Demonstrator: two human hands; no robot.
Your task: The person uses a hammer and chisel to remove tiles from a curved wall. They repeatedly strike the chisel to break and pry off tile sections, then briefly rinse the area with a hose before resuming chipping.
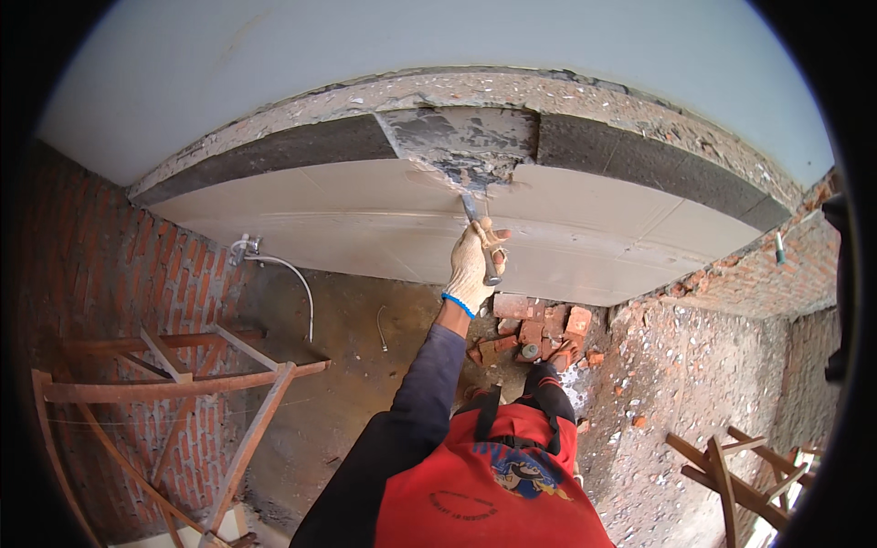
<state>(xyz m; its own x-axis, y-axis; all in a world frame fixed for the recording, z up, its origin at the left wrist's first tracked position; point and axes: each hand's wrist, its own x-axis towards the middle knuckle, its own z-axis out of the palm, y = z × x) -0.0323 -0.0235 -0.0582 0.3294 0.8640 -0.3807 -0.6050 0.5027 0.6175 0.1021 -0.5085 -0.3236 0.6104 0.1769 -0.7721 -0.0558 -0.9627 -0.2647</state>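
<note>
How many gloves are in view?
1 visible: the off-white glove on the left hand, which grips a chisel-like tool. The right hand is out of view, so another may be hidden.

The red shirt (539, 522) bears small, unreadable dark lettering (464, 512).

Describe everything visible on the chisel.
The chisel is a slim grey bar, metallic-looking, with a flattened upper end and a thicker, blunt lower end. It is tilted in the picture: the upper end points up and slightly left, toward the broken edge of the pale wall facing, the lower end down and right. The gloved left hand is closed around its middle, hiding part of the shaft. Whether the tip actually touches the facing is too small to tell.
</note>
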